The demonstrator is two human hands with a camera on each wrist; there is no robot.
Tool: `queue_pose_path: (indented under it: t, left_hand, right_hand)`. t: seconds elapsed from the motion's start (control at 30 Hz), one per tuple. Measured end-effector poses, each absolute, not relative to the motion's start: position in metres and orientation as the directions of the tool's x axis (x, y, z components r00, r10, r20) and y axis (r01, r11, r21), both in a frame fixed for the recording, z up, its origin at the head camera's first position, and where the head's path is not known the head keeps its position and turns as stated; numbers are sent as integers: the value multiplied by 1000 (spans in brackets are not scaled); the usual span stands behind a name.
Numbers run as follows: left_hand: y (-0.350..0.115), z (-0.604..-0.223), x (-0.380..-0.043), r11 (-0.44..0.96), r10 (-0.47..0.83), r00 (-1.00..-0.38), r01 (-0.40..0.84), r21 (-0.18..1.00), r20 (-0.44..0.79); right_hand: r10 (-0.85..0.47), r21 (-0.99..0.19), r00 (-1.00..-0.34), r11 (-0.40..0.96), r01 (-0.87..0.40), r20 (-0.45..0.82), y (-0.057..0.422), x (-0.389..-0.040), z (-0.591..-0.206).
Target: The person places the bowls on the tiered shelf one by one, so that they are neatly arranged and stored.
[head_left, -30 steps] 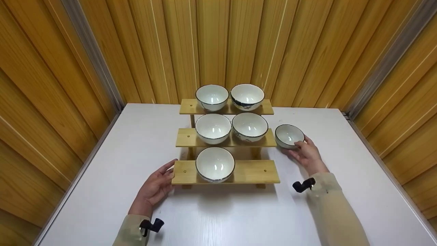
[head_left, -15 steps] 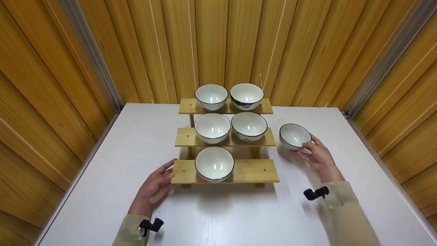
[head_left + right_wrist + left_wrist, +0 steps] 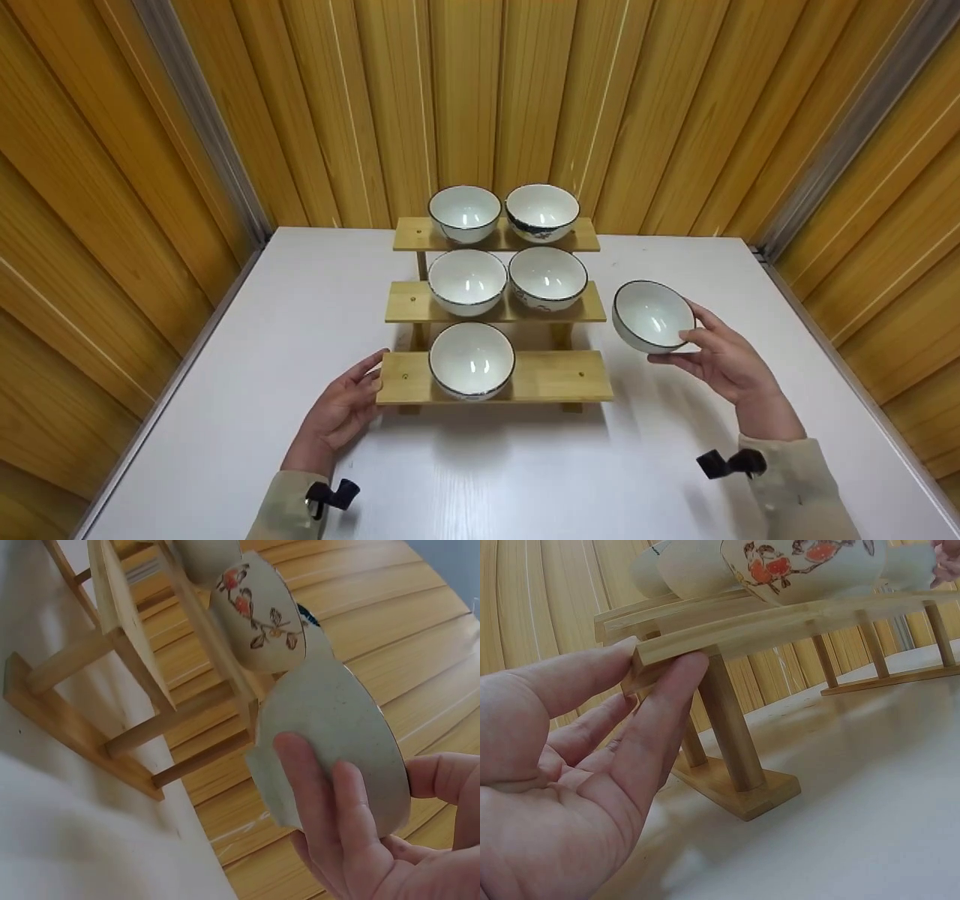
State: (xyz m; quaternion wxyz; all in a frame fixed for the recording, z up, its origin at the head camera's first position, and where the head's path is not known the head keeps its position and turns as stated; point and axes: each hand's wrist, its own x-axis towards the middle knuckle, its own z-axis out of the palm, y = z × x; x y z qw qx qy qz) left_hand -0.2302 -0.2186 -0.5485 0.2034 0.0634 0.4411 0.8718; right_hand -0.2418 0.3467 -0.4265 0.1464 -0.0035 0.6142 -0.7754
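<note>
My right hand grips a white bowl with a dark rim, thumb at the rim and fingers under its outer wall. The bowl is tilted and held off the table, right of a three-tier wooden stand. Its plain pale outside shows in the right wrist view. At the stand's left, my left hand pinches the end of the lowest board, thumb at the edge and a finger below. One bowl sits on that board, left of its middle. A red bird pattern decorates a bowl in the left wrist view.
Two bowls, left and right, stand side by side on the middle tier. Two more, left and right, occupy the top tier. The white table is enclosed by wood-patterned walls.
The right hand has lifted the bowl and drawn it right and toward me, away from the stand. My left hand stays at the lowest board's end.
</note>
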Motion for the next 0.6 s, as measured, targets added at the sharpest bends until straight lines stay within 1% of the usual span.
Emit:
queue_pose_path:
  t: [0.2,0.33,0.43,0.6]
  left_hand:
    - [-218,-548,-230,-524,413,-908,-297,798,-67]
    - [-218,-548,-230,-514,405,-910,-301,804,-82]
    - [-218,-549,-230,-505,404,-911,-295,811,-80]
    - [-218,-550,-231,-499,399,-914,-289,817,-79]
  right_hand:
    - [-392,-959,-915,-209,189,-95,335,-226,-421]
    - [-465,-960,-881,-194,202,-91,321,-220,-418]
    - [-469,-965,-875,-151,215,-122,308,-218,-418]
    - [-434,-968,-880,-61,242,-193,283,-219,-421]
